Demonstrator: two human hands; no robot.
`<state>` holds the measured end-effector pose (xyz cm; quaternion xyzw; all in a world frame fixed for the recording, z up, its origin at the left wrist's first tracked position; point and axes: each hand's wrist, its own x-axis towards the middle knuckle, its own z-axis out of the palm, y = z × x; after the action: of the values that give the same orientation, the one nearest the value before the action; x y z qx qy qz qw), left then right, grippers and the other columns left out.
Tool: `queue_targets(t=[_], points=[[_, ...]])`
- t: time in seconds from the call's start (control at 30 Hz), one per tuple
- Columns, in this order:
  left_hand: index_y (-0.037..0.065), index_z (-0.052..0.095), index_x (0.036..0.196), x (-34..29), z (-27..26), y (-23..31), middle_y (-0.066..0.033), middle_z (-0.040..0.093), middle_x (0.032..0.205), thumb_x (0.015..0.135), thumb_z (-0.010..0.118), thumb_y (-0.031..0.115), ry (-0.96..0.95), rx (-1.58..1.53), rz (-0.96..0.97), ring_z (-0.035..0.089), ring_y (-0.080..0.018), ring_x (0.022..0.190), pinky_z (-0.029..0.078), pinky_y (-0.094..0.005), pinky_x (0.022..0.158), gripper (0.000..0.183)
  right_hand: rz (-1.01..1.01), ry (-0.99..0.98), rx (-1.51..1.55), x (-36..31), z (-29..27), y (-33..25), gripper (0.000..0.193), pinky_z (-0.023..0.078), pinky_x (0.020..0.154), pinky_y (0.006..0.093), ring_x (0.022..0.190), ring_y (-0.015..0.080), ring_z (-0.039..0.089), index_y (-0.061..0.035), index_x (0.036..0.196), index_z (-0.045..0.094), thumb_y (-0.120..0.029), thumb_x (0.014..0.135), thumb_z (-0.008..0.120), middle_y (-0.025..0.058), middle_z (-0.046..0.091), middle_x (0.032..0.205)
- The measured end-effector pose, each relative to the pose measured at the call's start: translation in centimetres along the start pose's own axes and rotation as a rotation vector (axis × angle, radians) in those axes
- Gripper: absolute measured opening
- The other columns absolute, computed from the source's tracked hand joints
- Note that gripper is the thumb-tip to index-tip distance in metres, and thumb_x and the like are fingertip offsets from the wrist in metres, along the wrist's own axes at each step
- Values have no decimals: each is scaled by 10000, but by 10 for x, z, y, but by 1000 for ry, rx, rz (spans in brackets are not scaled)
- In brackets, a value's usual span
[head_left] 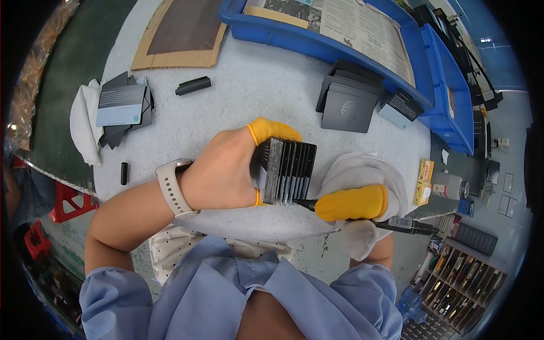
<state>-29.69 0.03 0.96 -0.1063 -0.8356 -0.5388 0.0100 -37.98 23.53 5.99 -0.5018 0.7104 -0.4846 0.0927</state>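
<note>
My left hand point(221, 170), yellow covers on its fingertips and a watch at the wrist, is closed around a fanned stack of thin black panels point(294, 167). The panels stand on edge, their grey edges toward me. My right hand point(352, 203), with yellow finger covers, grips a black marker pen point(416, 227) whose tip touches or nearly touches the near ends of the panels. A white cloth point(368, 170) is bunched about this hand and hides part of it. Left of my left wrist lies a small black cap point(124, 173).
Dark cards point(120, 105) lie piled on another white cloth point(85, 127) at left. A thick black marker point(193, 85) lies beyond. More black panels point(348, 107) sit before a newspaper-lined blue tray point(272, 35). A yellow box point(424, 181) stands right; cardboard point(220, 54) lies at the back.
</note>
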Motion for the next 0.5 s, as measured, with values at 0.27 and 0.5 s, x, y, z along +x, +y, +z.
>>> queue_targets(t=[0.27,0.5], points=[[35,605,1299,0,0,1,-94,730,1050,678,953,268,-2,12,-8,742,-225,910,581,-330,845,748,-14,-76,7,-1,-3,1,728,525,698,372,778,286,678,-136,1024,702,-598,516,943,56,681,931],[31,600,1304,1,1,1,-95,730,1069,679,953,244,-15,-17,-22,739,-210,927,577,-326,853,749,-21,-48,3,-3,-2,2,707,528,715,376,795,285,681,-139,1045,704,-570,540,947,54,688,948]])
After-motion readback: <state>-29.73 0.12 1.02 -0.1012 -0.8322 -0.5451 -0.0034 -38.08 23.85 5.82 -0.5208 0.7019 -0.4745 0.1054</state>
